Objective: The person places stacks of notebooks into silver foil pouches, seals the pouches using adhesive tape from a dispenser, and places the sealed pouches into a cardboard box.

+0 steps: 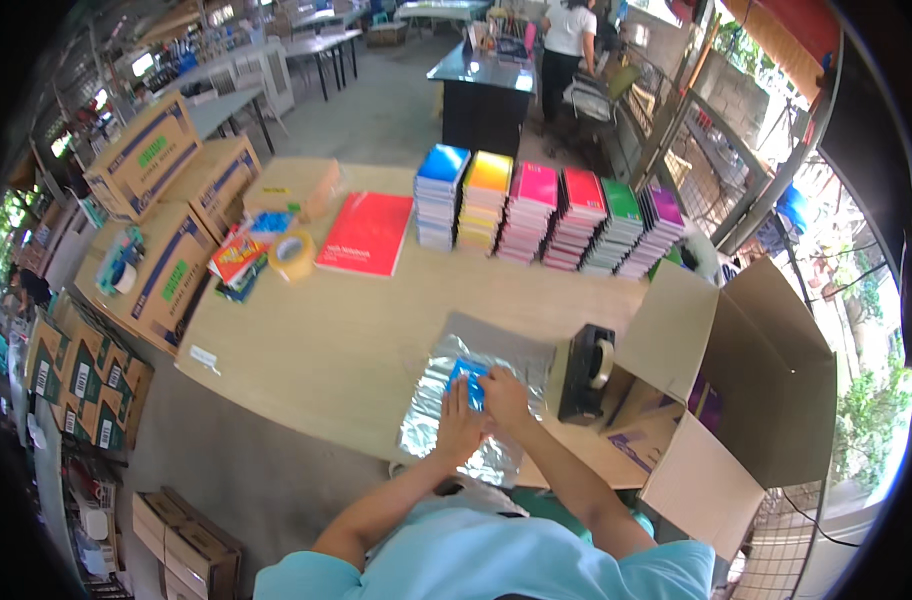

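Note:
A small blue notebook [466, 371] lies on a shiny silvery plastic sheet [436, 424] at the table's near edge. Resting flat on its lower left part is my left hand [462, 430], fingers stretched out and side by side. My right hand [507, 396] is bent over the notebook's right edge, its fingers curled against it; the fingertips are partly hidden. Just right of the sheet stands a black tape dispenser [583, 375] with a roll of tape. Beyond my hands, several stacks of small notebooks stand in a row, among them a blue stack [439, 205] and a yellow stack [487, 200].
An open cardboard box [776, 380] with raised flaps stands at the right. A large red notebook [366, 235], a tan tape roll [292, 256] and coloured packets [240, 254] lie at the far left. Closed cartons [166, 275] flank the table's left. A person [568, 45] stands farther back.

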`<state>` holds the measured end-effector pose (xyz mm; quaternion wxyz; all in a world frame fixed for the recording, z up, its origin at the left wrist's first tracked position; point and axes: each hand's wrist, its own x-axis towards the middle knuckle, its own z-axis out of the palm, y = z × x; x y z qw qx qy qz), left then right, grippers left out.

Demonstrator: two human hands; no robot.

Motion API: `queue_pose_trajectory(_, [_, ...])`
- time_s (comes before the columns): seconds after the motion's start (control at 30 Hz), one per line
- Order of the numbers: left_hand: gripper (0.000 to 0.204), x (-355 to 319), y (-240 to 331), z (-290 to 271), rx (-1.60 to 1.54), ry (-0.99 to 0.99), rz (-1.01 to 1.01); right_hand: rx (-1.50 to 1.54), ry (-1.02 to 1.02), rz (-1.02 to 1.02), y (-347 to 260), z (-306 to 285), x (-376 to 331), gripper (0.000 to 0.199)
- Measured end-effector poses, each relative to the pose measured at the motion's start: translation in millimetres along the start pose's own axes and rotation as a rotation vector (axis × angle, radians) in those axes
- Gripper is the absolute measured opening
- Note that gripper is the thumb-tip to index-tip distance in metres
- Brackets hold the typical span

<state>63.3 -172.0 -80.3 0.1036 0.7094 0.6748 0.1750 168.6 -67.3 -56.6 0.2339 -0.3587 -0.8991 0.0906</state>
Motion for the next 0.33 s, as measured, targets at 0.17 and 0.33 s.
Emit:
queue_pose_trajectory(0.17, [0.030, 4, -7, 16, 0.007, 0.120, 0.049, 0.065, 0.082, 0.099, -1, 15, -7, 0.015])
queue_pose_trajectory(0.33, [0.036, 5, -13, 19, 0.171, 0.094, 0.083, 0.087, 0.079, 0.208, -10, 16, -6, 0.013])
